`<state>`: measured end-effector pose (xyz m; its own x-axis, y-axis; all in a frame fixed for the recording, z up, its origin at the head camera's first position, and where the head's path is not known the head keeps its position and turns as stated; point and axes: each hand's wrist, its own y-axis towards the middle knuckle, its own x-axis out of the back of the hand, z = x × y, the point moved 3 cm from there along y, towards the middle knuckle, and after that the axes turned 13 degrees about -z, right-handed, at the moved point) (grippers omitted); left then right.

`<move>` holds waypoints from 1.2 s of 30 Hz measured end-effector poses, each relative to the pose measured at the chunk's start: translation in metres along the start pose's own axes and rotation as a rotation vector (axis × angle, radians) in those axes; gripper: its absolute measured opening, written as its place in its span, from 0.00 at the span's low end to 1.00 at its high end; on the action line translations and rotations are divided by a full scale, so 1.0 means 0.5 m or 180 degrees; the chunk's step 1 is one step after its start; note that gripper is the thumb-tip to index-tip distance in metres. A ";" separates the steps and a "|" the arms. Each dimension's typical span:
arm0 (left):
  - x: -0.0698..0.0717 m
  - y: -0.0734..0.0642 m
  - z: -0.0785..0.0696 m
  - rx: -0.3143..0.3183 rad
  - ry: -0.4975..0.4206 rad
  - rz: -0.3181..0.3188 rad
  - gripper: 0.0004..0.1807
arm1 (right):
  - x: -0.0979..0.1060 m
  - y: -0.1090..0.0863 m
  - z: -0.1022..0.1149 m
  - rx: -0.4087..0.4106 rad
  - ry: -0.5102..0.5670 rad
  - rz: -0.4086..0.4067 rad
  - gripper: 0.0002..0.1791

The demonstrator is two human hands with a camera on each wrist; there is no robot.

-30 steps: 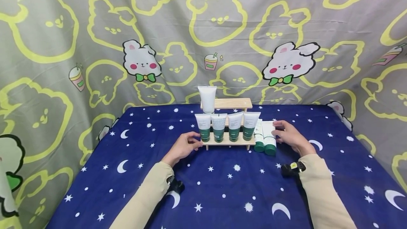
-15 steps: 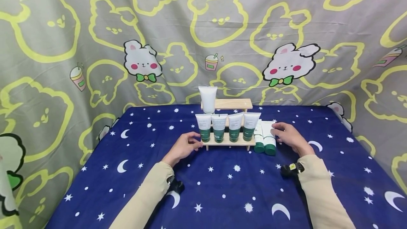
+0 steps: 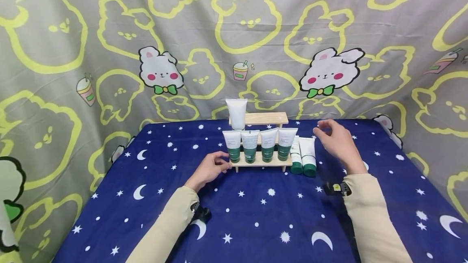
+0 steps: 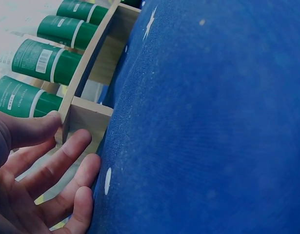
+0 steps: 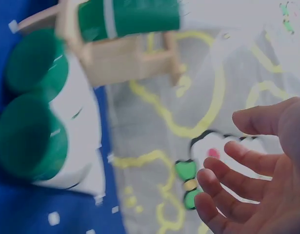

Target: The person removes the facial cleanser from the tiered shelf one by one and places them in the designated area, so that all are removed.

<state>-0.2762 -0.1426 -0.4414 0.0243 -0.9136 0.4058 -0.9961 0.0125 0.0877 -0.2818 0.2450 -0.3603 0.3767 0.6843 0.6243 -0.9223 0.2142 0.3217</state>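
Observation:
A tiered wooden rack [image 3: 261,164] stands mid-table in the head view. On its lowest step several white-and-green squeeze tubes [image 3: 250,147] stand cap-down in a row, and a plain white tube [image 3: 237,113] is on the top step at left. My left hand [image 3: 210,168] holds the left end of the lowest step. In the left wrist view the thumb [image 4: 35,129] lies at the board's corner, with the index finger beneath. My right hand [image 3: 337,140] is raised beside two tubes [image 3: 308,157] lying right of the rack, its fingers relaxed and holding nothing.
A dark blue cloth [image 3: 256,230] with white stars and moons covers the table. Behind it hangs a grey curtain [image 3: 204,23] printed with cartoon rabbits. The top step [image 3: 268,118] of the rack has bare wood to the right of its tube.
My right hand has let go of the outer lying tube and lifted up and away from it. The left hand stays at the rack, and the tubes keep their places.

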 end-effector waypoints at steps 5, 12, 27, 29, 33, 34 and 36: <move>0.001 0.002 -0.002 -0.0034 0.0002 0.0023 0.16 | 0.019 -0.006 0.044 0.0118 0.0049 -0.0148 0.29; -0.003 0.010 0.009 0.0153 0.0084 -0.0068 0.16 | 0.026 -0.005 0.078 0.0136 0.0199 -0.0190 0.31; -0.002 0.005 0.003 0.0180 0.0023 -0.0058 0.16 | -0.008 0.009 0.143 0.0362 0.0526 -0.0295 0.31; -0.002 0.005 0.003 0.0179 0.0017 -0.0049 0.16 | -0.017 0.010 0.157 0.0389 0.0574 -0.0273 0.30; -0.002 0.004 0.003 0.0144 0.0023 -0.0038 0.16 | -0.035 0.009 0.182 0.0476 0.0643 -0.0204 0.29; -0.002 0.004 0.003 0.0148 0.0025 -0.0040 0.16 | -0.040 0.009 0.188 0.0490 0.0651 -0.0187 0.29; -0.003 0.004 0.002 0.0149 0.0029 -0.0049 0.16 | -0.049 0.008 0.199 0.0518 0.0683 -0.0149 0.28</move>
<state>-0.2785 -0.1417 -0.4428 0.0401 -0.9098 0.4131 -0.9985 -0.0206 0.0515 -0.2862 0.1598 -0.3037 0.3757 0.8121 0.4464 -0.8717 0.1463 0.4677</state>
